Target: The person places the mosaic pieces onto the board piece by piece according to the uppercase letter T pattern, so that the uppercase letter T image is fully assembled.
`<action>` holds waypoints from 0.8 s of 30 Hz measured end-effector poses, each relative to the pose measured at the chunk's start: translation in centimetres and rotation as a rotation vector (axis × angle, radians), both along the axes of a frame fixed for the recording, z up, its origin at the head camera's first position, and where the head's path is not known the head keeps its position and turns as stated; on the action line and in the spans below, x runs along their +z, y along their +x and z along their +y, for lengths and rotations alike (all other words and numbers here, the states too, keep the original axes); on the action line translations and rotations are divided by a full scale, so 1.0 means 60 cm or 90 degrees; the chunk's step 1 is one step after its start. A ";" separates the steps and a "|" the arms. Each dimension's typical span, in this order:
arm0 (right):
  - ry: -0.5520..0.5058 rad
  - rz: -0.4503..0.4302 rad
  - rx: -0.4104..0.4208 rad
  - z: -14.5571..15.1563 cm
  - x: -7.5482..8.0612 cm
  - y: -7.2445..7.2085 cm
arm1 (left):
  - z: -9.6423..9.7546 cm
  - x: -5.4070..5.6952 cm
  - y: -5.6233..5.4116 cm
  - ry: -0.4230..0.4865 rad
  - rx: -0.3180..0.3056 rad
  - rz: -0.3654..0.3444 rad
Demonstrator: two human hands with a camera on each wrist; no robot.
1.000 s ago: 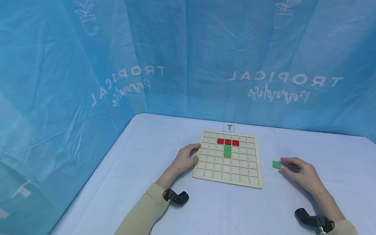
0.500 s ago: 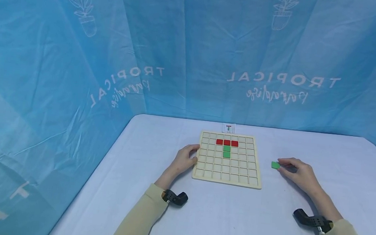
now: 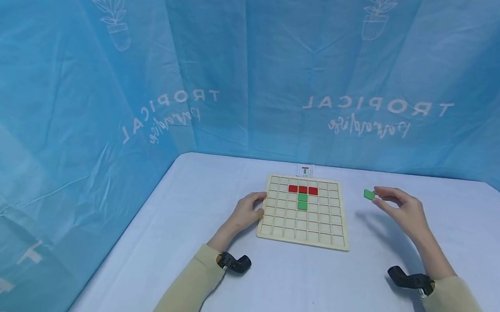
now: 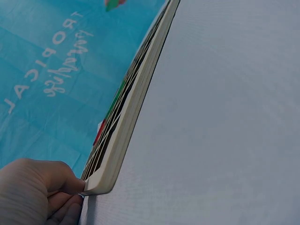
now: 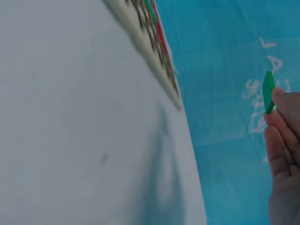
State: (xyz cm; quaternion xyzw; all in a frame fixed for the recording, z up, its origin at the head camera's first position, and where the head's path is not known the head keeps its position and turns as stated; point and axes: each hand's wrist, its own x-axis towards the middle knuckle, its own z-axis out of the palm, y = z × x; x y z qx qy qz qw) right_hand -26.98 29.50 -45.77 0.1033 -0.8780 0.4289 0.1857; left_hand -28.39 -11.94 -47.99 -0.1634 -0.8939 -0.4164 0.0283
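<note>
A square wooden grid board (image 3: pixel 303 243) lies on the table, with a row of red tiles (image 3: pixel 293 189) and two green tiles (image 3: pixel 302 205) below the middle one. My left hand (image 3: pixel 243 215) holds the board's left edge, and the left wrist view shows the thumb (image 4: pixel 70 183) at its rim with the other fingers curled below. Right of the board, my right hand (image 3: pixel 405 214) is raised above the table. Between thumb and fingertips it pinches a green square tile (image 3: pixel 369 194), which the right wrist view shows nearly edge-on.
A small card (image 3: pixel 305 170) printed with a coloured grid lies behind the board's far edge. White cloth covers the table (image 3: pixel 309 295). Blue printed curtains (image 3: pixel 280 69) hang behind it and along the left side.
My right hand has lifted the green tile off the table and moved it up and away from me. The left hand stays at the board's edge.
</note>
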 end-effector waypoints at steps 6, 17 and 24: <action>-0.006 0.040 0.012 -0.005 -0.062 -0.088 | -0.001 -0.001 -0.002 -0.010 0.003 -0.005; -0.053 0.018 0.107 -0.133 -0.012 -0.070 | 0.000 -0.001 -0.004 -0.003 0.005 -0.004; -0.067 -0.034 0.140 -0.202 0.028 -0.026 | -0.002 -0.001 -0.002 -0.002 0.001 -0.003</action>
